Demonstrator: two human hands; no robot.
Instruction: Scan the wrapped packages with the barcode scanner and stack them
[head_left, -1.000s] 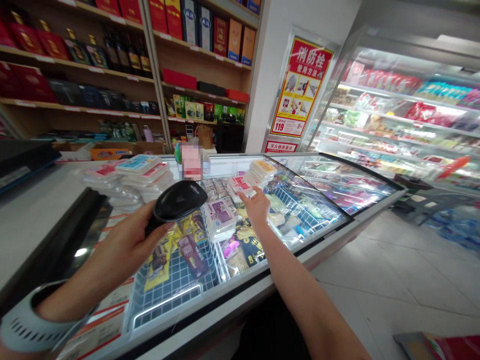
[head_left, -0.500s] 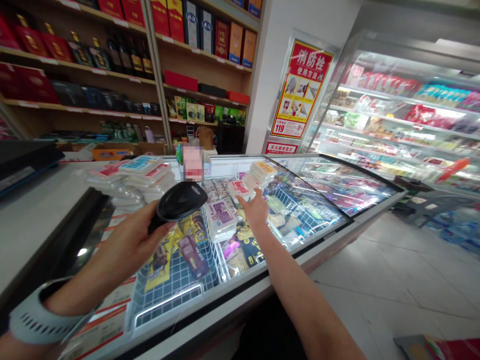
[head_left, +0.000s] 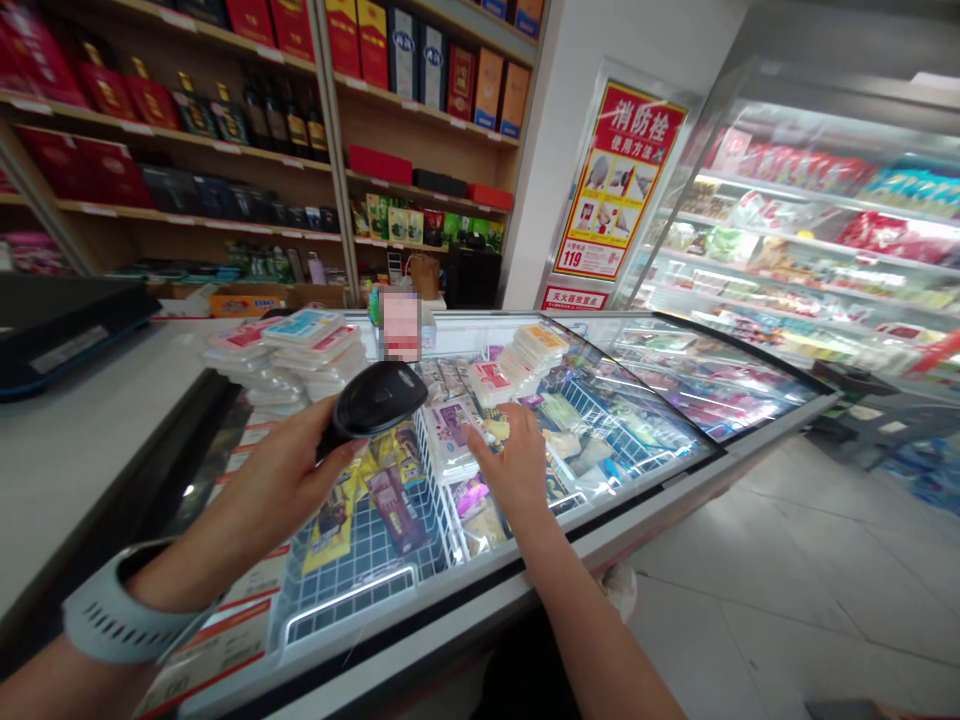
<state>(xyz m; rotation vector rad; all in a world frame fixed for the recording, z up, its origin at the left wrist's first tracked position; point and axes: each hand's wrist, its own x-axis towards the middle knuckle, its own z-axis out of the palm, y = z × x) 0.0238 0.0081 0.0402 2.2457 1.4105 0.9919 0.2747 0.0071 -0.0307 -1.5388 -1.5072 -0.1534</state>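
My left hand [head_left: 281, 480] is wrapped round the handle of a black handheld scanner [head_left: 381, 398], held above the glass-topped freezer [head_left: 480, 585]. A pale watch band [head_left: 112, 615] circles that wrist. My right hand [head_left: 517, 462] hovers over the freezer with its fingers apart and nothing in them. Just left of it lies a stack of clear packs with a purple label [head_left: 452, 435]. Behind it are a red-labelled pack [head_left: 491, 382] and a stack of yellow-labelled packs [head_left: 540, 345]. Yellow packets [head_left: 330, 520] and a dark purple packet [head_left: 397, 508] lie in a white wire basket [head_left: 352, 600].
Stacked clear packs [head_left: 304, 350] sit at the freezer's back left corner, beside a grey counter [head_left: 75, 450] with a black device [head_left: 67, 335]. Shelves [head_left: 217, 145] of bottles and boxes stand behind. A lit display fridge [head_left: 817, 230] is at the right.
My right hand has drawn back from the red-labelled pack towards me, its fingers still apart. The view has shifted slightly; my left hand keeps hold of the scanner.
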